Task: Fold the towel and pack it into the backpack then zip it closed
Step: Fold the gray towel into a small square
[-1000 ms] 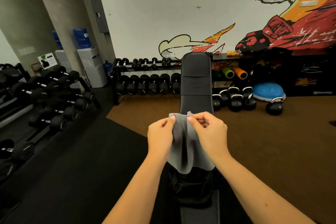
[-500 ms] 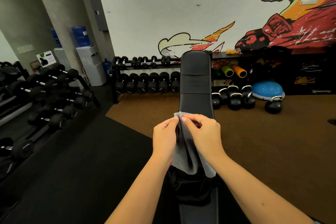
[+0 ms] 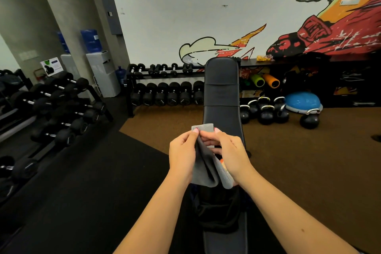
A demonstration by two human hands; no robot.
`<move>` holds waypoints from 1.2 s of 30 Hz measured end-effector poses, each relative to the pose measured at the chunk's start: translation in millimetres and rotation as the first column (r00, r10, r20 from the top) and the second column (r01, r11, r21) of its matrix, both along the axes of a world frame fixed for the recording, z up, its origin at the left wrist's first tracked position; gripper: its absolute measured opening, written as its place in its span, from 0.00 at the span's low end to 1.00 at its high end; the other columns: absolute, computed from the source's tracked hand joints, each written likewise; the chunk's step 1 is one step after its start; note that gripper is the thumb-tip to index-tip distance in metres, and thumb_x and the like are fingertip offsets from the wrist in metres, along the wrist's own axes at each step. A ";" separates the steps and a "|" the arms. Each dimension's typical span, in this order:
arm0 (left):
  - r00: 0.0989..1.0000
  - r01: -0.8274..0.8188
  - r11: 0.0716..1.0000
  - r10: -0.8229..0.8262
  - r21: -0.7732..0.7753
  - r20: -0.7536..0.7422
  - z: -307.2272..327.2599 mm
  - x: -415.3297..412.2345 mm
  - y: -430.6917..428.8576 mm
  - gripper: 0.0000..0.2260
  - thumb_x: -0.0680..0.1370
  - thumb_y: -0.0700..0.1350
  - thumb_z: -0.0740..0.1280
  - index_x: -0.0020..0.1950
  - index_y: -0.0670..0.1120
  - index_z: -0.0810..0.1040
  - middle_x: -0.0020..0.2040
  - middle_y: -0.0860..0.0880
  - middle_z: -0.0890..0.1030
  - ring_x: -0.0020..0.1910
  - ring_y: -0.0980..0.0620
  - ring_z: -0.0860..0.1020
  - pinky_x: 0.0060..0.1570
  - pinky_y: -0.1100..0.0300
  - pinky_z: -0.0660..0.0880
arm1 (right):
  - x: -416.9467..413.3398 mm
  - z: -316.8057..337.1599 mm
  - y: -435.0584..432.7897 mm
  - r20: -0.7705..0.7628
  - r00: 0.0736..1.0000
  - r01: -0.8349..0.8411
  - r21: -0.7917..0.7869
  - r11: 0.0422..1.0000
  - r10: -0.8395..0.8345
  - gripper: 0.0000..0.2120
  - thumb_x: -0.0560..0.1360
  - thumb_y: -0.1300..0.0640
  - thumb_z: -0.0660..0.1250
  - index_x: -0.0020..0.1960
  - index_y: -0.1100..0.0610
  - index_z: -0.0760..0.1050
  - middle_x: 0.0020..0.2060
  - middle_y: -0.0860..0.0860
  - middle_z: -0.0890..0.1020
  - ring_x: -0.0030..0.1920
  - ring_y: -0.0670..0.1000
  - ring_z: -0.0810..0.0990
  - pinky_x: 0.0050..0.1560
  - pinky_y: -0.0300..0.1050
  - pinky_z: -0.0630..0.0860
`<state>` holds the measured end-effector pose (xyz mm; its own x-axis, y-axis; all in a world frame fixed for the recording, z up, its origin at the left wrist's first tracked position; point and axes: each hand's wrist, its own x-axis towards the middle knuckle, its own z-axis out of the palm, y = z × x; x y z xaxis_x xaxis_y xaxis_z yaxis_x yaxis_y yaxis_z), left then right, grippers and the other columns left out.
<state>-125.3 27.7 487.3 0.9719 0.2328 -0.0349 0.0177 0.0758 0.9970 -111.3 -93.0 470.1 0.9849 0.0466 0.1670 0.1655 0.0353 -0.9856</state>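
A small grey towel (image 3: 206,168) hangs folded lengthwise in front of me, above a black weight bench (image 3: 221,97). My left hand (image 3: 182,155) pinches its top left corner and my right hand (image 3: 231,153) pinches the top right edge, the two hands almost touching. Below the towel, a black backpack (image 3: 218,210) lies on the bench seat with its top open and dark inside. A bit of orange shows behind the towel near my right palm.
Dumbbell racks stand at the left (image 3: 61,107) and along the back wall (image 3: 167,93). Kettlebells (image 3: 266,112) and a blue balance dome (image 3: 304,102) sit on the brown floor to the right. Water coolers (image 3: 103,72) stand by the pillar.
My hands came together, bringing the towel's top corners close and folding it narrower. They have since spread slightly, showing a short strip of the top edge between them.
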 end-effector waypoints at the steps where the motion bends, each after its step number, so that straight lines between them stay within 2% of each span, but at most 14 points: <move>1: 1.000 -0.011 1.000 0.011 0.003 -0.013 0.9 1.7 1.7 0.12 0.80 0.49 0.66 0.41 0.47 0.85 0.44 0.42 0.84 0.47 0.46 0.81 0.53 0.47 0.78 | -0.5 0.1 -0.8 -0.004 1.000 0.008 0.055 0.998 -0.008 0.14 0.81 0.55 0.59 0.52 0.55 0.84 0.45 0.51 0.87 0.50 0.50 0.84 0.53 0.45 0.81; 4: 1.000 -0.007 1.000 0.008 0.005 -0.024 3.8 5.9 6.1 0.13 0.81 0.49 0.65 0.41 0.44 0.82 0.41 0.44 0.80 0.46 0.47 0.78 0.51 0.49 0.76 | 6.4 -9.7 -10.8 0.074 0.976 0.206 -0.025 0.978 -0.204 0.08 0.76 0.56 0.69 0.54 0.51 0.81 0.47 0.50 0.83 0.49 0.49 0.82 0.50 0.44 0.80; 6: 0.999 0.033 0.999 -0.033 0.005 -0.020 6.1 7.5 8.7 0.12 0.81 0.50 0.64 0.45 0.45 0.83 0.46 0.43 0.82 0.51 0.45 0.79 0.59 0.47 0.76 | 13.6 -17.7 -19.0 -0.010 0.978 0.207 -0.051 0.977 -0.208 0.24 0.70 0.53 0.76 0.63 0.50 0.74 0.54 0.47 0.80 0.54 0.47 0.79 0.55 0.42 0.77; 8: 0.996 0.088 0.996 -0.088 0.006 -0.006 8.8 8.2 11.7 0.12 0.81 0.50 0.64 0.46 0.46 0.83 0.49 0.42 0.83 0.55 0.43 0.80 0.62 0.43 0.74 | 21.6 -24.9 -26.8 -0.126 0.989 0.080 0.056 0.995 -0.072 0.37 0.64 0.48 0.80 0.69 0.49 0.69 0.60 0.48 0.79 0.62 0.48 0.78 0.61 0.48 0.76; 9: 0.994 0.112 0.994 -0.112 0.005 -0.001 10.3 8.2 12.9 0.12 0.81 0.50 0.63 0.47 0.46 0.83 0.49 0.43 0.83 0.55 0.43 0.80 0.63 0.42 0.73 | 23.5 -27.0 -29.7 -0.155 0.988 -0.006 0.113 0.994 0.023 0.39 0.63 0.49 0.81 0.69 0.49 0.69 0.61 0.49 0.80 0.63 0.50 0.78 0.61 0.49 0.76; 12: 0.989 0.147 0.989 -0.147 0.001 0.000 11.5 10.1 16.4 0.12 0.82 0.49 0.62 0.53 0.44 0.83 0.54 0.42 0.82 0.59 0.42 0.79 0.64 0.42 0.73 | 20.1 -24.1 -36.2 -0.182 0.954 -0.191 0.248 0.950 0.239 0.28 0.65 0.58 0.78 0.64 0.55 0.76 0.56 0.53 0.84 0.60 0.54 0.81 0.56 0.47 0.76; 16: 0.990 0.137 0.990 -0.138 -0.046 -0.028 9.5 12.3 22.9 0.13 0.83 0.49 0.61 0.56 0.45 0.82 0.56 0.43 0.82 0.62 0.43 0.77 0.67 0.43 0.72 | 14.3 -16.0 -39.4 -0.155 0.943 -0.239 0.300 0.923 0.294 0.17 0.66 0.61 0.75 0.55 0.60 0.81 0.52 0.55 0.85 0.53 0.53 0.84 0.49 0.43 0.80; 20: 0.991 0.131 0.990 -0.132 -0.056 -0.021 10.7 9.5 30.4 0.10 0.83 0.48 0.61 0.55 0.49 0.82 0.56 0.46 0.81 0.60 0.45 0.78 0.65 0.45 0.74 | 13.2 -6.6 -39.0 -0.054 0.988 -0.141 0.019 0.990 0.142 0.13 0.66 0.54 0.77 0.49 0.56 0.84 0.46 0.52 0.87 0.50 0.51 0.85 0.47 0.44 0.81; 23: 0.973 0.172 0.964 -0.199 0.201 0.119 12.3 10.4 38.9 0.11 0.80 0.49 0.65 0.62 0.52 0.79 0.59 0.52 0.79 0.61 0.51 0.76 0.54 0.59 0.76 | 14.5 3.6 -38.5 0.067 0.990 -0.105 -0.272 0.956 0.127 0.11 0.68 0.50 0.77 0.45 0.56 0.84 0.40 0.53 0.86 0.43 0.51 0.84 0.43 0.44 0.81; 25: 0.936 0.216 0.887 -0.307 0.409 0.172 14.4 13.8 43.4 0.19 0.77 0.56 0.68 0.67 0.55 0.75 0.62 0.56 0.77 0.63 0.58 0.74 0.54 0.67 0.72 | 15.8 7.3 -36.5 0.138 0.976 -0.096 -0.427 0.899 0.170 0.12 0.68 0.48 0.76 0.42 0.56 0.83 0.37 0.52 0.83 0.39 0.51 0.81 0.41 0.44 0.77; 27: 0.898 0.248 0.755 -0.415 0.608 0.149 16.1 19.4 44.5 0.24 0.72 0.66 0.68 0.67 0.61 0.74 0.64 0.60 0.76 0.66 0.60 0.71 0.65 0.58 0.70 | 16.9 8.6 -34.2 0.161 0.966 -0.101 -0.478 0.873 0.200 0.08 0.68 0.49 0.76 0.38 0.52 0.82 0.33 0.47 0.81 0.35 0.47 0.78 0.38 0.39 0.73; 30: 0.885 0.218 0.592 -0.455 0.776 0.098 16.6 24.2 41.8 0.16 0.70 0.70 0.66 0.55 0.69 0.75 0.57 0.65 0.76 0.63 0.58 0.73 0.72 0.39 0.62 | 18.3 6.6 -32.4 0.156 0.967 -0.104 -0.484 0.869 0.202 0.08 0.68 0.49 0.77 0.39 0.52 0.82 0.32 0.46 0.79 0.35 0.45 0.77 0.36 0.37 0.73; 34: 0.871 0.171 0.653 -0.450 0.738 0.196 13.2 29.9 42.5 0.08 0.73 0.62 0.68 0.50 0.63 0.80 0.50 0.64 0.80 0.54 0.64 0.76 0.69 0.39 0.66 | 19.6 1.3 -32.5 0.125 0.969 -0.125 -0.490 0.863 0.211 0.12 0.67 0.46 0.77 0.44 0.53 0.83 0.38 0.52 0.85 0.41 0.52 0.83 0.40 0.46 0.80; 36: 0.871 0.145 0.697 -0.427 0.702 0.244 15.0 30.7 43.0 0.02 0.76 0.54 0.70 0.48 0.60 0.81 0.46 0.64 0.80 0.50 0.65 0.77 0.62 0.49 0.71 | 18.6 -0.8 -36.0 0.070 0.972 -0.164 -0.486 0.859 0.226 0.11 0.67 0.47 0.77 0.43 0.53 0.83 0.37 0.50 0.85 0.39 0.48 0.84 0.37 0.40 0.79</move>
<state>-94.6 70.7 502.3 0.8963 -0.2329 0.3773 -0.4423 -0.5290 0.7242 -92.7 -129.0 469.3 0.9209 0.3391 0.1923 0.3226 -0.3861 -0.8642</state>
